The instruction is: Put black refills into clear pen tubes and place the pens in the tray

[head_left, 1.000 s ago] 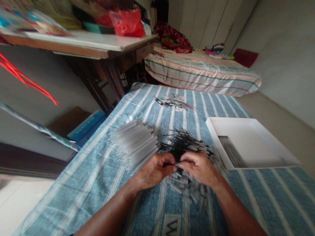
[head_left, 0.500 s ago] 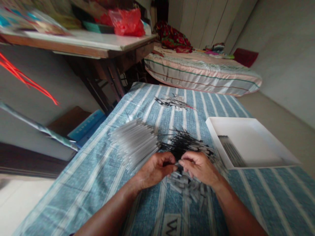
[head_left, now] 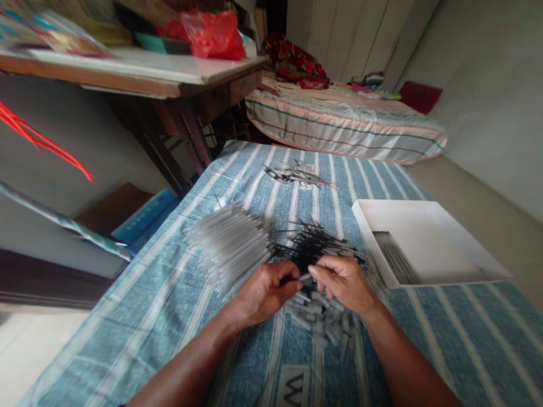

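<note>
My left hand [head_left: 269, 291] is closed in a pinch, its thumb and forefinger meeting on one end of a small grey pen part [head_left: 305, 277]. My right hand [head_left: 341, 282] pinches the other end, so the fingertips of both hands almost touch. Exactly which part it is, I cannot make out. Below the fingers lies a loose heap of short grey pen caps [head_left: 333, 322]. Just beyond them is a pile of thin black pen refills [head_left: 314, 240]. To the left, many pale grey pen barrels [head_left: 231, 243] are stacked side by side.
A shallow white box [head_left: 445, 237] at the right has several grey pens [head_left: 394, 257] along its left side. Farther back, a small bunch of thin pieces [head_left: 297, 174] lies on the striped blue cloth [head_left: 148, 316]. A wooden table [head_left: 169, 85] stands at left, a bed [head_left: 339, 124] behind.
My right hand's fingertips have shifted slightly, and more of the small grey part shows between the hands. The whole view has moved a little; the piles look the same.
</note>
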Tool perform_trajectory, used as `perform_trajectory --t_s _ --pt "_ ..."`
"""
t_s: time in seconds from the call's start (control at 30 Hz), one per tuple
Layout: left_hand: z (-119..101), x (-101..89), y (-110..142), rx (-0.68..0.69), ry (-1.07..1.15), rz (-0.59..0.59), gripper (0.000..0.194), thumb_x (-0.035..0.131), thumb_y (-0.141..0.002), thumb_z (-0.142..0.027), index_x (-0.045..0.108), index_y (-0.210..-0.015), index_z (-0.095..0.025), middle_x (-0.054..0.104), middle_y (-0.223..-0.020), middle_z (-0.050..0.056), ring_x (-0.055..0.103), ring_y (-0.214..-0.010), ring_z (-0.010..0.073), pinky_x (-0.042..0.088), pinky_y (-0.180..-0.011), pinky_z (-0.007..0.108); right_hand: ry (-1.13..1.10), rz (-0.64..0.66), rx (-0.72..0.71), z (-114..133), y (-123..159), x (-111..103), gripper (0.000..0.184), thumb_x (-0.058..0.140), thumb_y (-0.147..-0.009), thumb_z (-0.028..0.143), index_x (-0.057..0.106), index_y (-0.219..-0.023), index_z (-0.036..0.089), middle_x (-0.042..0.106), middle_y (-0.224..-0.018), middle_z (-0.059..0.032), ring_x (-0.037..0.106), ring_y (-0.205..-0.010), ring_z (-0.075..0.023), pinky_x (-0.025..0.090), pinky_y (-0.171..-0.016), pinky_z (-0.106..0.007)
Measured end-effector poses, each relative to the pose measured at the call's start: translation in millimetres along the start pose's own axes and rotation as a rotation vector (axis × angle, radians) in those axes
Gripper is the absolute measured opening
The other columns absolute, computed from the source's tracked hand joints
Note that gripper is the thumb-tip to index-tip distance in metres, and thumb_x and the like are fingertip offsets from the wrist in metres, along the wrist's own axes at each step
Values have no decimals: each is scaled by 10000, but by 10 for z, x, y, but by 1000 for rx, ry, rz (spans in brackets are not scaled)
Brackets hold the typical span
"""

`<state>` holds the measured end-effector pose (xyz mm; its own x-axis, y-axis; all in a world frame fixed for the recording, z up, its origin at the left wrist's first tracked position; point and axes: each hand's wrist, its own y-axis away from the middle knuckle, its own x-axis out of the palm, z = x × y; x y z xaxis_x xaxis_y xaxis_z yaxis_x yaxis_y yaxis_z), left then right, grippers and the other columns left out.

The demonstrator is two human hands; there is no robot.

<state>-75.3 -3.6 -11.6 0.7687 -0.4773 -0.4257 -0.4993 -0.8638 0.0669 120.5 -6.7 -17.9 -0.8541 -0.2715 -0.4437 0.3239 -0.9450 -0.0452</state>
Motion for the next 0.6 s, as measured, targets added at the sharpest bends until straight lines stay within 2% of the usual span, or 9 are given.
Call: perform_trajectory --t_s 0.1,0.2,0.3,0.43,0.5,0.6 --pt "-3 -6 5 6 -54 -18 158 536 -799 -283 567 -727 -145 477 -615 -38 401 -570 91 312 -525 196 30 1 -13 -8 -2 -38 378 473 -867 405 515 -570 175 499 -466 44 444 -384 -65 334 -419 -182" --pt "-1 -20 0 18 -50 -86 169 529 -806 -296 576 -730 -152 495 -620 -34 430 -586 99 322 -536 198 171 -54 -54 -19 -16 -86 343 472 -868 391 568 -620 173 535 -493 30 486 -462 -85 361 -478 -185" --pt "2 -35 -10 16 -41 -202 168 547 -799 -307 588 -727 -161 514 -617 -35 459 -597 105 337 -555 201 509 -79 -31 -18 -34 -65 251 538 -829 367 630 -681 186 613 -549 4 533 -507 -109 350 -503 -204" --pt "-3 -47 -21 -4 -22 -336 162 578 -781 -316 608 -732 -164 526 -609 -37 464 -579 99 346 -563 201 964 31 43 23 -43 59 205 596 -784 393 662 -729 207 695 -652 -65 619 -578 -177 336 -513 -246" --pt "-8 -53 -26 -21 18 -356 172 587 -773 -321 602 -720 -159 521 -602 -38 454 -569 95 345 -558 201 1050 77 44 44 -40 104 201 580 -795 384 664 -759 204 704 -679 -85 640 -611 -208 337 -518 -262" --pt "-12 -65 -34 -35 157 -331 195 581 -776 -332 581 -708 -149 543 -607 -24 471 -585 100 360 -567 207 1050 80 26 56 -30 119 178 536 -820 319 659 -760 205 704 -682 -77 647 -630 -208 330 -527 -264"
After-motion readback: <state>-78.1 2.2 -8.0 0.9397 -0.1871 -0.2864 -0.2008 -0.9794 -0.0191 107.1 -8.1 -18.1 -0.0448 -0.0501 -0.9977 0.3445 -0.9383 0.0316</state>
